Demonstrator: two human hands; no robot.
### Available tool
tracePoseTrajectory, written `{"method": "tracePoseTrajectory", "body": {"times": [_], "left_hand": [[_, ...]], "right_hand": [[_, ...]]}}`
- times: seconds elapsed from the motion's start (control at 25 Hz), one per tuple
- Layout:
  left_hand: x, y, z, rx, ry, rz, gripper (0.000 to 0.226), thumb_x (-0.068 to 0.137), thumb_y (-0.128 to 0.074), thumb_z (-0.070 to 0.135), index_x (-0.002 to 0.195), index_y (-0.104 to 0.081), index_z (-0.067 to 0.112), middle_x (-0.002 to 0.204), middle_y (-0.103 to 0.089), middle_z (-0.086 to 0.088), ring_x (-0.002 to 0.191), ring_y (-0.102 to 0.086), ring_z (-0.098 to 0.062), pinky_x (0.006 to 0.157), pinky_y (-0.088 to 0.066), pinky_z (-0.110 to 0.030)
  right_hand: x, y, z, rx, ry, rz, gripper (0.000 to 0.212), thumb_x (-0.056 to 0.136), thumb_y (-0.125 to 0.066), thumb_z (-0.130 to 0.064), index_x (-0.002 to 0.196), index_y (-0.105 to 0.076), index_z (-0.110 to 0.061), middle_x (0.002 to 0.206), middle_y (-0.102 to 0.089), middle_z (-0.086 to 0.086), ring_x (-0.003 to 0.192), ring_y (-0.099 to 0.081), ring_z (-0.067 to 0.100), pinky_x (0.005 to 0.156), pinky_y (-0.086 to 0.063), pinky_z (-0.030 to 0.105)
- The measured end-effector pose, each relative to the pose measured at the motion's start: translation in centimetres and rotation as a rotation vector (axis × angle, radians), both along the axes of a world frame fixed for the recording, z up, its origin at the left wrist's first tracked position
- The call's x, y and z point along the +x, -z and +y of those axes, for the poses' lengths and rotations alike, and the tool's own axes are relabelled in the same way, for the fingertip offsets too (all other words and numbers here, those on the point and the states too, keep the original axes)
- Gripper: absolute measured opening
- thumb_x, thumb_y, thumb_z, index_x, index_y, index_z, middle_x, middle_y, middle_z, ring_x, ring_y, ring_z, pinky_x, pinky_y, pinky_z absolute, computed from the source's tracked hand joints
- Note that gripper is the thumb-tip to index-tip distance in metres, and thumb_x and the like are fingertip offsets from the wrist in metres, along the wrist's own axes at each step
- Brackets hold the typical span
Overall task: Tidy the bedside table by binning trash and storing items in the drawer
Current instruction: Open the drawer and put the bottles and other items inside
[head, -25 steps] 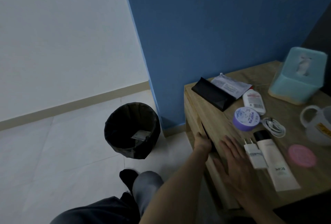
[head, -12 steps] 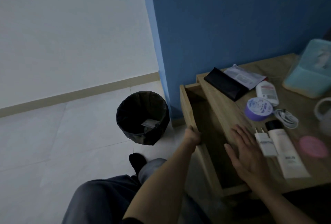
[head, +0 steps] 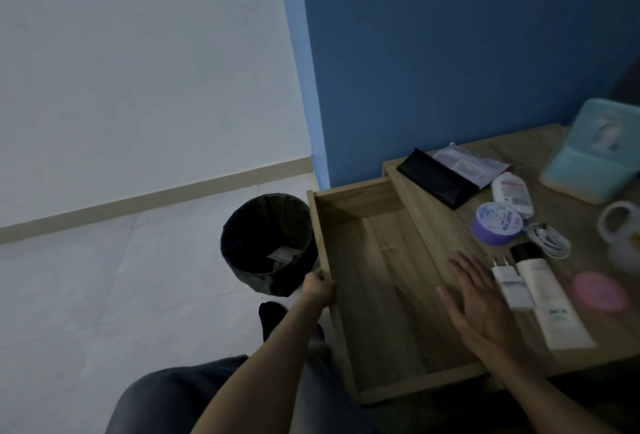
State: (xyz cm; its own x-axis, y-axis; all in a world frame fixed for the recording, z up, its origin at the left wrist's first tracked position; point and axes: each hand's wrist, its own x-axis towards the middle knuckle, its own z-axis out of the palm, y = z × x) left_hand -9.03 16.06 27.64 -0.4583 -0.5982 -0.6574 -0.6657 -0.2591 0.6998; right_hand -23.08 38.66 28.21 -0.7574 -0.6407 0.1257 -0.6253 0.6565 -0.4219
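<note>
Left hand: the left hand [head: 317, 289], at centre frame, is closed on the front panel of the drawer [head: 388, 281], fingers curled over its top edge.
Right hand: the right hand [head: 479, 305], right of centre, lies flat with fingers spread wide on the front edge of the bedside table [head: 450, 236], holding nothing.
Drawer: pulled far out toward the lower centre of the frame; its wooden floor is bare.
Table top, near the right hand: a white charger plug [head: 512, 286] just beside the fingertips, touching a white tube with a black cap [head: 550, 298]; a pink round lid [head: 599, 291] farther right.
Table top, middle: a purple round tin [head: 498, 227], a coiled white cable [head: 549, 239], a small white bottle [head: 512, 193].
Table top, rear: a black case [head: 434, 182] partly overlapping a crinkled plastic packet [head: 471, 165] near the wall.
Table top, right edge of frame: a teal tissue box [head: 595, 153] and a white mug [head: 623, 236], partly cut off.
Bin: a black-lined waste bin [head: 268, 243] stands on the floor left of the drawer, a scrap of paper [head: 284, 255] inside.
Room: pale tiled floor [head: 121, 277] at lower left, white wall [head: 138, 69] at upper left, blue wall [head: 450, 52] behind the table; lighting is dim.
</note>
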Motion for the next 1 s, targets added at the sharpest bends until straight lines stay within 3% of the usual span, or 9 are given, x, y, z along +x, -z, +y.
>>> {"method": "tracePoseTrajectory", "body": {"times": [0.12,0.2,0.32,0.44,0.56,0.68,0.8,1.0], "left_hand": [[0.9,0.2,-0.5,-0.011,0.011,0.008,0.042,0.095,-0.050,0.008,0.137,-0.045,0.008,0.105,-0.058,-0.006,0.100,-0.061,-0.025,0.079,-0.056,-0.035],[0.7,0.6,-0.6,-0.049,0.002,0.006,0.041,0.095,-0.050,0.010,0.136,-0.046,0.007,0.113,-0.060,-0.011,0.105,-0.062,-0.030,0.087,-0.055,-0.041],[0.7,0.3,0.2,-0.274,-0.068,-0.012,0.046,0.093,-0.054,0.020,0.138,-0.045,0.009,0.126,-0.062,-0.016,0.111,-0.062,-0.033,0.096,-0.052,-0.050],[0.4,-3.2,3.3,-0.496,-0.107,0.190,0.051,0.093,-0.055,0.018,0.142,-0.041,0.015,0.140,-0.051,-0.008,0.127,-0.051,-0.025,0.106,-0.044,-0.048],[-2.7,-7.4,7.7,-0.616,0.088,0.338,0.051,0.092,-0.055,0.015,0.141,-0.041,0.020,0.144,-0.044,0.000,0.133,-0.043,-0.017,0.112,-0.038,-0.044],[-7.0,-9.9,13.2,-0.621,0.416,0.359,0.052,0.091,-0.056,0.018,0.140,-0.042,0.023,0.147,-0.041,0.003,0.134,-0.043,-0.015,0.113,-0.037,-0.035],[-10.8,-10.6,18.2,-0.586,0.704,0.309,0.057,0.090,-0.059,0.020,0.143,-0.038,0.015,0.151,-0.033,-0.004,0.136,-0.040,-0.023,0.110,-0.035,-0.033],[-13.8,-8.7,21.3,-0.590,0.911,0.084,0.074,0.082,-0.069,0.028,0.145,-0.032,0.012,0.151,-0.028,-0.011,0.139,-0.030,-0.030,0.110,-0.034,-0.045]], "right_hand": [[0.5,-0.5,-0.1,-0.011,0.019,-0.002,0.069,0.082,-0.027,-0.055,0.132,-0.047,-0.013,0.144,-0.043,0.006,0.137,-0.033,0.021,0.111,-0.031,0.039],[0.5,-1.0,0.1,-0.014,0.032,0.001,0.070,0.081,-0.026,-0.056,0.134,-0.045,-0.015,0.146,-0.041,0.003,0.138,-0.029,0.017,0.112,-0.026,0.035],[0.5,-1.5,0.3,-0.005,0.014,-0.034,0.072,0.082,-0.022,-0.061,0.135,-0.043,-0.018,0.148,-0.038,0.002,0.139,-0.027,0.016,0.113,-0.025,0.034],[1.9,-2.9,1.2,-0.146,0.004,-0.173,0.064,0.084,-0.026,-0.059,0.130,-0.047,-0.020,0.139,-0.049,0.005,0.131,-0.041,0.018,0.108,-0.032,0.028],[2.9,-5.0,3.9,-0.411,0.157,-0.107,0.044,0.084,-0.042,-0.032,0.120,-0.056,-0.009,0.124,-0.060,0.011,0.118,-0.053,0.024,0.098,-0.034,0.017],[2.3,-6.8,8.0,-0.364,0.438,-0.051,0.038,0.081,-0.062,-0.013,0.117,-0.056,-0.005,0.128,-0.053,0.017,0.120,-0.047,0.028,0.094,-0.038,0.031],[1.0,-6.8,10.7,-0.128,0.573,-0.148,0.055,0.075,-0.070,-0.022,0.124,-0.049,-0.006,0.126,-0.049,0.025,0.116,-0.044,0.041,0.093,-0.042,0.043],[-0.3,-6.8,11.0,-0.021,0.540,-0.347,0.075,0.073,-0.070,-0.038,0.135,-0.035,-0.014,0.134,-0.044,0.022,0.120,-0.045,0.038,0.094,-0.042,0.042]]}}
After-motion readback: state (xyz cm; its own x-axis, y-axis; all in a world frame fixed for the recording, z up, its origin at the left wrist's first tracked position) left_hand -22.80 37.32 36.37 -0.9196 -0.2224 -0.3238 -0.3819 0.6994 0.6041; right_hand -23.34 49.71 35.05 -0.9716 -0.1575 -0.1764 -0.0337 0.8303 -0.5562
